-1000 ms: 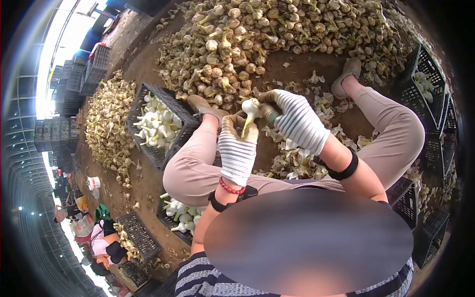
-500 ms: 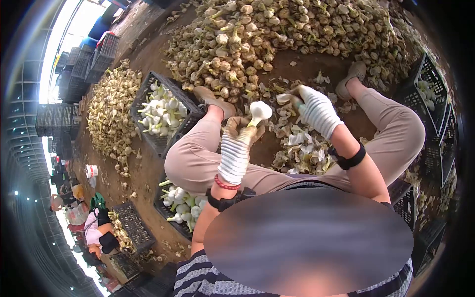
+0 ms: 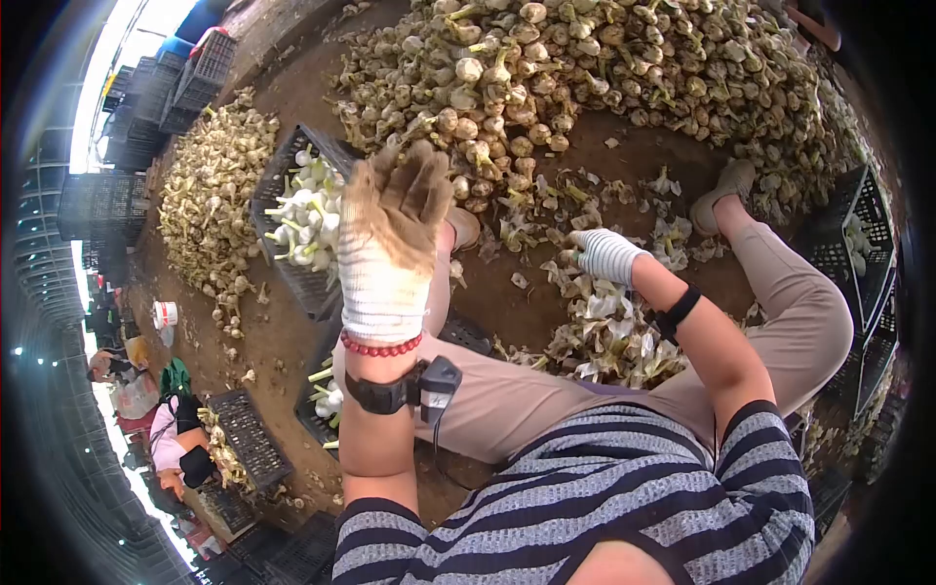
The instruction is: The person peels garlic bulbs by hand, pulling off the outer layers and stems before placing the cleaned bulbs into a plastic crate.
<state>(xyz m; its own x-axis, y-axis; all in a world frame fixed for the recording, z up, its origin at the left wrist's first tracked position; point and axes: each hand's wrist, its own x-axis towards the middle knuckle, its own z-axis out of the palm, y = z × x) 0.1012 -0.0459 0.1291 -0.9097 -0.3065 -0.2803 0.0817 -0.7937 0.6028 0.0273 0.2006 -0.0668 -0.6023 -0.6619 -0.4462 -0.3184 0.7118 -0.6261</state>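
Note:
My left hand (image 3: 395, 229), in a white ribbed glove with a soiled palm, is raised palm up with its fingers stretched out. Nothing lies in it. Just behind it is a black plastic crate (image 3: 283, 263) holding cleaned white garlic bulbs (image 3: 312, 210) with green stems; the hand covers part of this crate. My right hand (image 3: 606, 256), gloved too, hangs low over a heap of garlic skins (image 3: 604, 327). Its fingers point left and down, partly foreshortened, apparently apart, and no bulb shows in them.
A large pile of unpeeled garlic (image 3: 624, 68) spreads ahead, beyond my shoes. Another garlic heap (image 3: 214, 205) lies to the left. Black crates (image 3: 853, 253) stand at the right, and another crate (image 3: 249, 439) is near a seated person (image 3: 175, 439). A white bucket (image 3: 165, 314) stands at left.
My left hand has moved left and up and opened; the white garlic bulb is out of it. My right hand has dropped lower, and the skin at its fingers no longer shows.

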